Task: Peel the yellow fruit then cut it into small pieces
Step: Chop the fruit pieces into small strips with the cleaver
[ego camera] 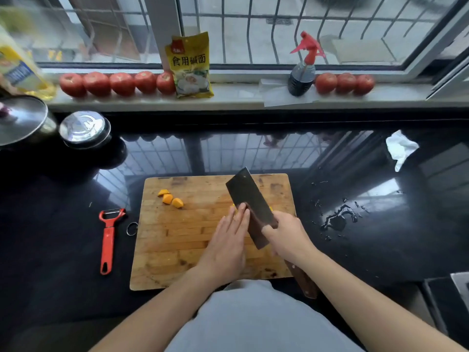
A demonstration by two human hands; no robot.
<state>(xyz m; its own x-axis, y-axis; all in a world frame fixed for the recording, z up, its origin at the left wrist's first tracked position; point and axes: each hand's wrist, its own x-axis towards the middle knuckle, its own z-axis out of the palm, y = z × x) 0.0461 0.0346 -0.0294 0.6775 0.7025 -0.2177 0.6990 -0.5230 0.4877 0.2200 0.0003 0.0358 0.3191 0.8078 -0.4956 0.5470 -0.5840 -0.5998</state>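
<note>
A wooden cutting board lies on the black counter. Three small orange-yellow fruit pieces sit at its far left. My right hand grips a dark cleaver, its blade tilted over the board's right half and its wooden handle trailing toward me. My left hand lies flat with fingers stretched out, fingertips touching the blade's left face. Slivers of yellow fruit peek out from behind the blade; the rest is hidden.
A red peeler lies left of the board. Two steel pot lids stand at the far left. Tomatoes, a yellow packet and a spray bottle line the windowsill. Water is spilled right of the board, beyond it a crumpled white tissue.
</note>
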